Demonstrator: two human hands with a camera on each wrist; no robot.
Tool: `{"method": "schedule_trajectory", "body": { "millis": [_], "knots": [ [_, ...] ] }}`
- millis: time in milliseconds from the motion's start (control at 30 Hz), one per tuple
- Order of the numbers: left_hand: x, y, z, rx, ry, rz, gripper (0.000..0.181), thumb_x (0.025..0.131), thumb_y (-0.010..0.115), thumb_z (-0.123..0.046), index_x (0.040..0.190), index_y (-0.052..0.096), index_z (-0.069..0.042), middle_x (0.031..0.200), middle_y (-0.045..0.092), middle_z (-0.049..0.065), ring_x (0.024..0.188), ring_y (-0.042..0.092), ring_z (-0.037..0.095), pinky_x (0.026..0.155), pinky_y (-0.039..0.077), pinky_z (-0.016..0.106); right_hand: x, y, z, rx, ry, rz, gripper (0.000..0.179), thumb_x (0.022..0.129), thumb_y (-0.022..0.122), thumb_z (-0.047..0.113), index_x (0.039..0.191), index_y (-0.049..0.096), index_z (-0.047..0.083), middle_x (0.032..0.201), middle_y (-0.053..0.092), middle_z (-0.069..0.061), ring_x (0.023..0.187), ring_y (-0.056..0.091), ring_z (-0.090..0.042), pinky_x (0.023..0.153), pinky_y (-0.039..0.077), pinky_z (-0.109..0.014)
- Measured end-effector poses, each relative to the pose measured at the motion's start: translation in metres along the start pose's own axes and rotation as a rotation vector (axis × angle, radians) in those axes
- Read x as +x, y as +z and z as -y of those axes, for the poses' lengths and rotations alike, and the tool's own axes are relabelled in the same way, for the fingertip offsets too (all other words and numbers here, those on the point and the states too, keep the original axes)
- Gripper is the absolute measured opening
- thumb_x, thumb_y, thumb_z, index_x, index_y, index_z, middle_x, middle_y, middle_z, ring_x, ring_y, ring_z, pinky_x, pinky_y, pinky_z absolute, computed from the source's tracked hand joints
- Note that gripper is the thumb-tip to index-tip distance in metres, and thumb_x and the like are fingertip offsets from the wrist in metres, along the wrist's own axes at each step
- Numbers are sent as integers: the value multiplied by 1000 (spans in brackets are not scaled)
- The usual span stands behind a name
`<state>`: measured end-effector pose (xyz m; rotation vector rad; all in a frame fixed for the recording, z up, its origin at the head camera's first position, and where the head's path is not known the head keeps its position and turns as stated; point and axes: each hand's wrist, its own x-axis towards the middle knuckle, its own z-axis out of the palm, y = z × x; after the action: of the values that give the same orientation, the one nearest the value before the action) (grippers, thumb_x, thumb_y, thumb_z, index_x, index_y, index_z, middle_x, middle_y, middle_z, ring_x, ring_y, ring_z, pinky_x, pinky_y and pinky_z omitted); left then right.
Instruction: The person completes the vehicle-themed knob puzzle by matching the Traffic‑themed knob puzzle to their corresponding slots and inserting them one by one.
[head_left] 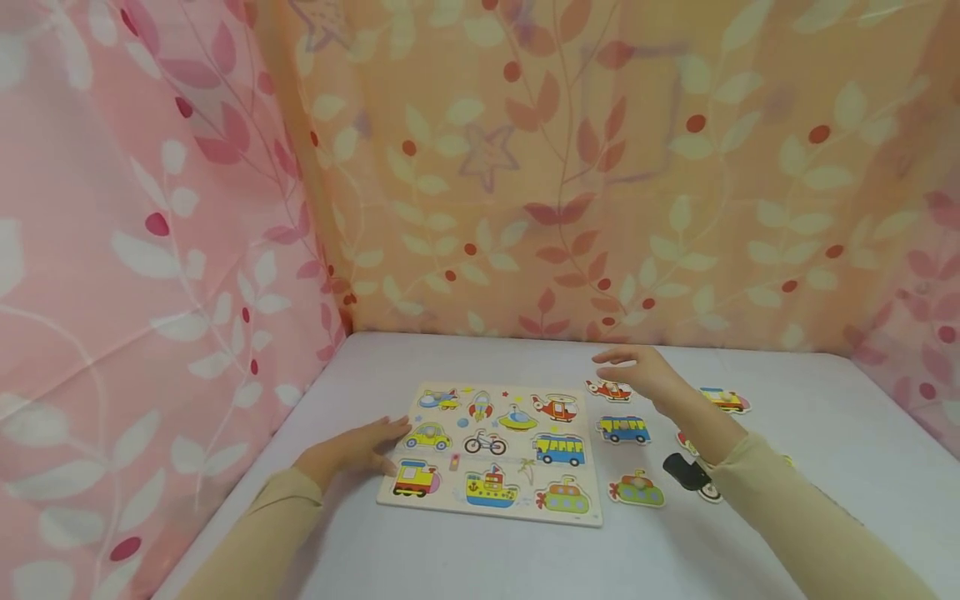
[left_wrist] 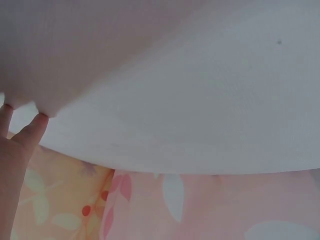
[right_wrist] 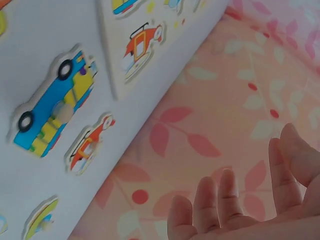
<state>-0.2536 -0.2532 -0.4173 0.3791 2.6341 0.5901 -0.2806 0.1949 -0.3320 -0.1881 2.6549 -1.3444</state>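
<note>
My left hand (head_left: 360, 446) rests at the left edge of a wooden puzzle board (head_left: 450, 500) with pictures of vehicles, its fingers spread. In the left wrist view, fingertips (left_wrist: 37, 127) of that hand show against the white surface. My right hand (head_left: 652, 379) is raised over the table, just above a helicopter puzzle piece (head_left: 609, 392) in the head view. Its fingers are loosely extended and hold nothing in the right wrist view. A blue bus piece (right_wrist: 45, 115) with a round knob lies beside the helicopter piece, right of the board.
A green submarine piece (head_left: 636, 490) lies near the board's lower right corner. Farther right are a train piece (head_left: 731, 402) and other pieces, partly hidden by the right forearm. A black wrist camera (head_left: 682, 472) sits on that arm. Flowered curtains (head_left: 480, 208) border the white table (head_left: 465, 558).
</note>
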Motion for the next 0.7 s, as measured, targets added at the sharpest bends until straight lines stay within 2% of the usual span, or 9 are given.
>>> {"method": "schedule_trajectory", "body": {
  "millis": [133, 333, 400, 533, 700],
  "knots": [
    [1, 0, 0, 5, -11, -1, 78, 81, 78, -27, 149, 42, -17, 157, 30, 5, 146, 14, 36, 113, 16, 60, -12, -14, -11, -1, 25, -1, 45, 95, 63, 23, 133, 56, 0, 142, 42, -29, 128, 39, -49, 99, 31, -70],
    [2, 4, 5, -16, 23, 0, 79, 80, 79, -26, 148, 42, -14, 157, 30, 6, 145, 15, 38, 113, 16, 61, -30, -32, -29, -27, 74, -11, 51, 95, 62, 27, 136, 52, -1, 143, 37, -32, 130, 31, -53, 96, 29, -73],
    [2, 5, 6, -23, 14, -1, 79, 80, 79, -27, 148, 42, -16, 157, 30, 5, 146, 15, 36, 113, 16, 60, -33, -37, -36, -47, 78, -13, 52, 96, 61, 28, 137, 50, -2, 144, 37, -32, 129, 32, -54, 96, 30, -74],
    [0, 4, 6, -28, 29, -9, 78, 79, 79, -26, 148, 43, -15, 157, 31, 6, 146, 15, 37, 113, 15, 59, -37, -43, -51, -31, 83, -25, 53, 96, 62, 27, 137, 49, -3, 145, 36, -32, 129, 33, -54, 96, 31, -73],
    [-1, 1, 5, -16, 48, -17, 77, 79, 79, -25, 147, 44, -14, 157, 30, 8, 145, 15, 37, 114, 15, 58, -40, -44, -61, 0, 117, -48, 58, 94, 64, 32, 138, 48, -3, 146, 34, -32, 131, 28, -55, 97, 30, -74]
  ]
}}
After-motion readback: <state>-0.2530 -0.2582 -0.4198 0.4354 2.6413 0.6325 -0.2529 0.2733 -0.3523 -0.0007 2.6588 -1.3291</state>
